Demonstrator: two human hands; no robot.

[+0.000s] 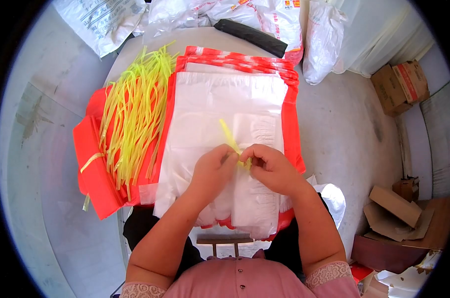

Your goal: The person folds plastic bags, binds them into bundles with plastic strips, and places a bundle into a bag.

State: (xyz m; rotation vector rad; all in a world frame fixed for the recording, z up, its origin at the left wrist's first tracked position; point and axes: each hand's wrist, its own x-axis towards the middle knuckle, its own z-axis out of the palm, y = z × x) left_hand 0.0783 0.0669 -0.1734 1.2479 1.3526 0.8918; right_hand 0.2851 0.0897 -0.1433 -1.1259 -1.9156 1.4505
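Note:
A short yellow plastic strip [226,130] is pinched between my left hand [212,171] and my right hand [277,171], which almost meet over the work. Its upper end sticks out past my left fingers; the part between the fingertips is mostly hidden. Beneath my hands lies a folded white plastic film bundle [255,203], and I cannot tell whether the strip goes around it. Under that are spread sheets of whitish film [195,99] on a stack of red-edged plastic bags [292,114].
Many loose yellow strips [135,114] lie left of the stack, over red folded plastic [88,144], one bundle bound with a yellow band. A black roll [250,37] and white printed sacks [279,20] are at the back. Cardboard boxes [398,87] stand on the floor at right.

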